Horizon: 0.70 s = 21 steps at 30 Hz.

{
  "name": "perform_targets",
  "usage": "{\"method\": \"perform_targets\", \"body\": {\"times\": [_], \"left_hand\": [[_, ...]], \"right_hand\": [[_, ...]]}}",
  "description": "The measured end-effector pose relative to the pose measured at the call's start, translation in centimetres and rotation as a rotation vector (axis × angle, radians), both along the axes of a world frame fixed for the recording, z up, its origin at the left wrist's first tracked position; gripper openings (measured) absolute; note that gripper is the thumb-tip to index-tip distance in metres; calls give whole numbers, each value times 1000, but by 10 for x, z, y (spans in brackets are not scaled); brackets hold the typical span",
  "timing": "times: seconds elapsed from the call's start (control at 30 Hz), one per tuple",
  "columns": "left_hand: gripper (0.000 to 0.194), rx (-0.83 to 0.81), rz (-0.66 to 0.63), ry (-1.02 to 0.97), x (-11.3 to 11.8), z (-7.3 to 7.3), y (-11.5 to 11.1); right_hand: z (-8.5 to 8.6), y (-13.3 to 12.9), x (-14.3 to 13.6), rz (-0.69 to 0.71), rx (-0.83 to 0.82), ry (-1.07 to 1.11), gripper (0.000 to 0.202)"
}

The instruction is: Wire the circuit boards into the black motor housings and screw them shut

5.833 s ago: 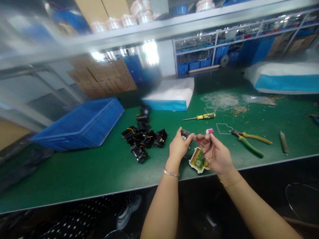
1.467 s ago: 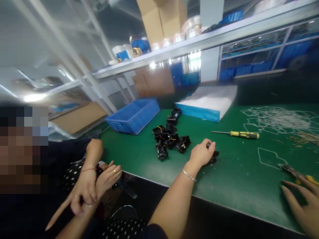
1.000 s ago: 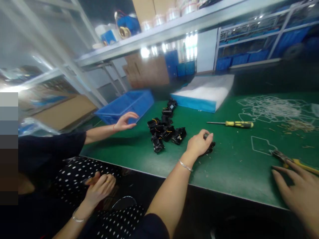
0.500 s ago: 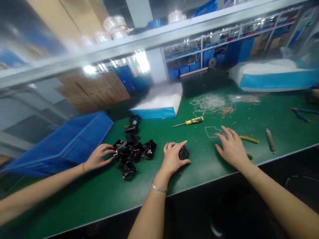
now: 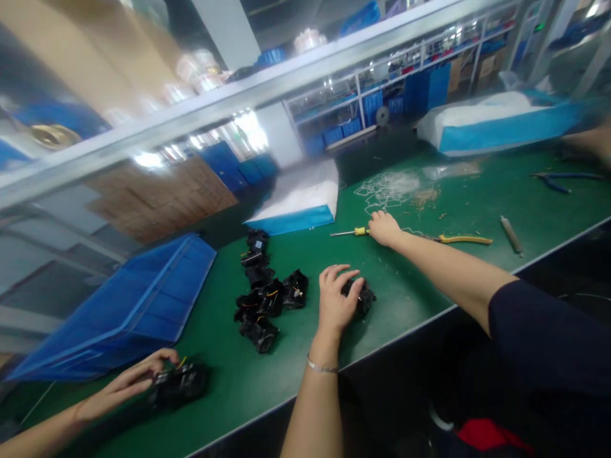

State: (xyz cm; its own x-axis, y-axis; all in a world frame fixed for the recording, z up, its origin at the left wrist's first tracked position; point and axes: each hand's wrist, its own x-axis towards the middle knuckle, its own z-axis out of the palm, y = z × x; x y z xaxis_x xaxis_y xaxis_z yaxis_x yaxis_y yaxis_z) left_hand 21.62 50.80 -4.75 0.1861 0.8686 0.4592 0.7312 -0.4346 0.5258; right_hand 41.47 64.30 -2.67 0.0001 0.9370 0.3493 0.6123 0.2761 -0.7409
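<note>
Left hand [image 5: 338,299]: curled at black plastic housing [image 5: 366,299], grip unclear. Right hand [image 5: 383,229]: closed around yellow-handled steel screwdriver [image 5: 360,231]. Possible fault: housing skidding, if loosely held.

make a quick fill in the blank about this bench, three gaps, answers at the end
The person's right hand is closed on the handle of a ____.
The part at the person's left hand is coloured ____.
The big bin on the left is coloured ____.
Missing words: screwdriver; black; blue.
</note>
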Motion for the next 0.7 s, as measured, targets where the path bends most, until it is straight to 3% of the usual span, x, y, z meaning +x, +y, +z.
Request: {"method": "perform_targets", "body": {"times": [0.1,0.23,0.37,0.5,0.6,0.7], "left_hand": [[24,-29,154,-81,6,-5,7],[27,-119,225,-100,17,-11,11],[33,-196,293,-44,26,-13,14],[45,-190,306,1,27,-17,19],[46,-158,250,31,22,-21,28],[39,-151,187,42,15,-24,39]], "right_hand": [[12,-30,10,10,-25,110,40],[21,-96,35,128,-152,265,44],[-1,-183,53,288,-576,764,35],[-28,-256,57,216,-811,995,43],[-39,-282,55,262,-927,1024,52],[-45,-288,52,293,-992,995,54]]}}
